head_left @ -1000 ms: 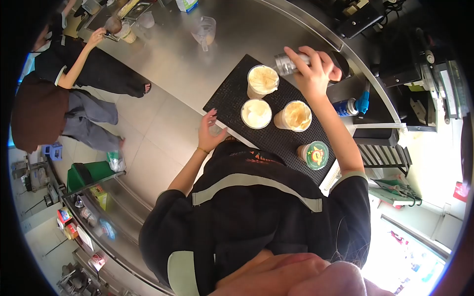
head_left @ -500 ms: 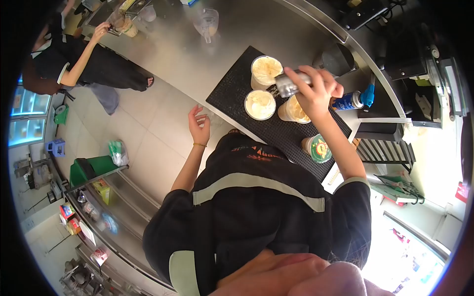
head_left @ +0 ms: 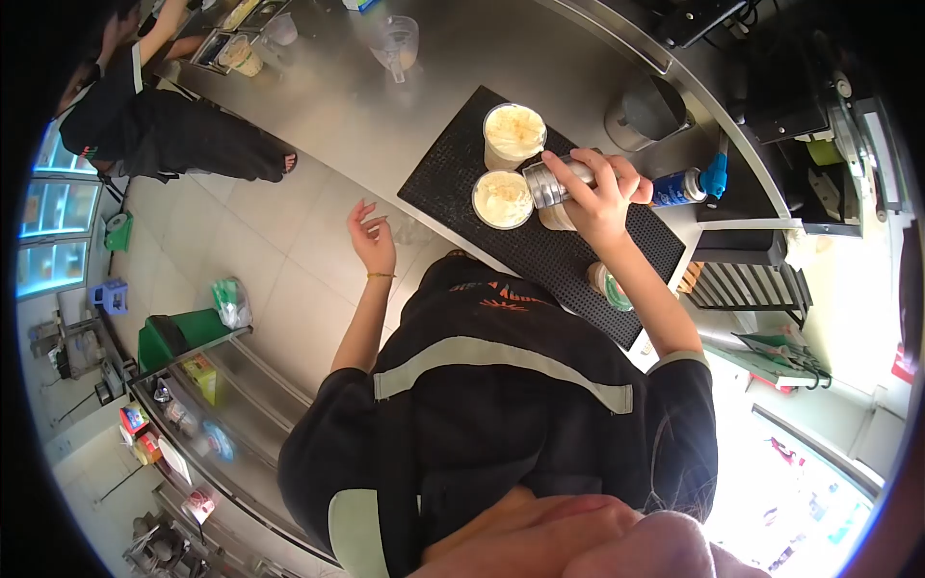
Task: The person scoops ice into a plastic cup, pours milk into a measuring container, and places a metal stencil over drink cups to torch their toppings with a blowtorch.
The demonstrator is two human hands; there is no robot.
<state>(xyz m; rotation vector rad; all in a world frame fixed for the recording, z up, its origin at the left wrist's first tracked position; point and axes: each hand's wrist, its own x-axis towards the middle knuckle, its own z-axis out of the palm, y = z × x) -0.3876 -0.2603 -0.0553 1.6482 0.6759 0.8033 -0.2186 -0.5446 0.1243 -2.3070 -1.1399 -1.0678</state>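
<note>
My right hand [head_left: 605,200] is wrapped around a metal shaker [head_left: 549,184], tipped sideways with its end at the rim of a cream-topped cup [head_left: 502,200]. Beyond it stands another cream-topped cup [head_left: 515,132], with light brown specks over its cream. A third cup [head_left: 556,219] is mostly hidden beneath the shaker and hand. Partly behind my forearm is a cup with a green-printed top [head_left: 613,287]. All of them stand on a black textured mat [head_left: 445,166]. My left hand [head_left: 372,241] hangs over the floor beside the counter, holding nothing, fingers loosely bent and apart.
On the steel counter [head_left: 328,120] are a clear plastic jug [head_left: 395,46], a metal pitcher [head_left: 647,112] and a blue canister [head_left: 677,188]. At the upper left a co-worker [head_left: 145,125] reaches over the counter near a filled cup [head_left: 241,58]. A green bin [head_left: 178,337] stands lower left.
My right hand has brought the shaker slightly lower and left, to the nearer cup. Brown specks now show more on the far cup's cream. The co-worker has shifted and leans farther over the counter.
</note>
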